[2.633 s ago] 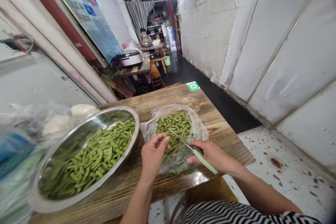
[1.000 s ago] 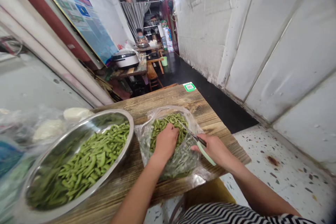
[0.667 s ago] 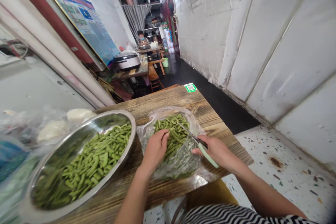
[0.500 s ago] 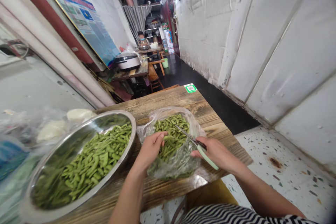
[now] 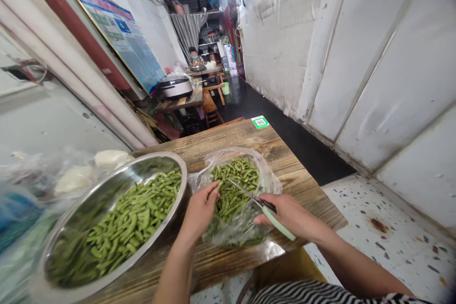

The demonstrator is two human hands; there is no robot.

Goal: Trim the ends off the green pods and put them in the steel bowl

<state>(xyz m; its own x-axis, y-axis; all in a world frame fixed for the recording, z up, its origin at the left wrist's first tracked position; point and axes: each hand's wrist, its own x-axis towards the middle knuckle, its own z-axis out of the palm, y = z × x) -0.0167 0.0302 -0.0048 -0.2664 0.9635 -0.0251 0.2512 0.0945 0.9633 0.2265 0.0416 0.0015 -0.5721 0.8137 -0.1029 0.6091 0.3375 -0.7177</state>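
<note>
Scissors with pale green handles (image 5: 278,223) are gripped in my right hand (image 5: 290,213), their blades pointing left over the opened clear plastic bag (image 5: 269,171). Green soybean pods (image 5: 240,171) fill the bag. At its left side my left hand (image 5: 201,206) pinches a single pod (image 5: 219,184), mostly covered by my fingers; its end sticks out near the blade tips. To the left stands a wide steel bowl (image 5: 183,175) holding many more pods (image 5: 135,223).
The bag and bowl rest on a wooden table (image 5: 302,180) with a green QR-code card (image 5: 260,122) at its far corner. Plastic bags (image 5: 28,213) crowd the left side. Farther back are a rice cooker (image 5: 175,86) on another table and a seated person (image 5: 195,59).
My left hand has shifted slightly left and down with a pod end now showing at its fingertips. The scissors have moved left, their tips closer to that hand.
</note>
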